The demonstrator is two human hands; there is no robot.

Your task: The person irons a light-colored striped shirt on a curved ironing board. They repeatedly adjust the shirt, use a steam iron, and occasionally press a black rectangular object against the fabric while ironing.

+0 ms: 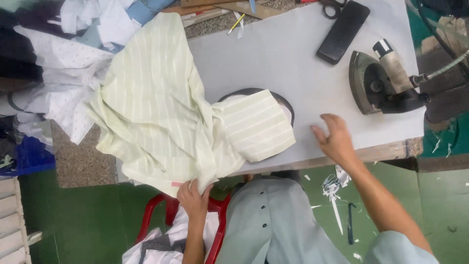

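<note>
Pale green striped cotton cloth [156, 112] is pinched at its near edge by your left hand [194, 198]; your right hand [335, 138] hovers spread and empty over the grey padded table [273, 58].

**Cloth, metal and stone on the pressing table**

The pale green garment [156, 107] is thin woven cloth with white stripes; it looks matt and soft, and it is creased where the left hand [194, 198] grips its edge. The table cover [273, 54] is smooth grey fabric or felt, without shine. The iron [378, 83] has a dull, worn metal body with dark stains, and its handle looks like black plastic. The black case [343, 32] is matt, lightly textured. The table edge [386, 149] near the right hand [334, 139] is rough, speckled stone. The chair [168, 208] is glossy red plastic. The floor [88, 220] is smooth green.
</note>
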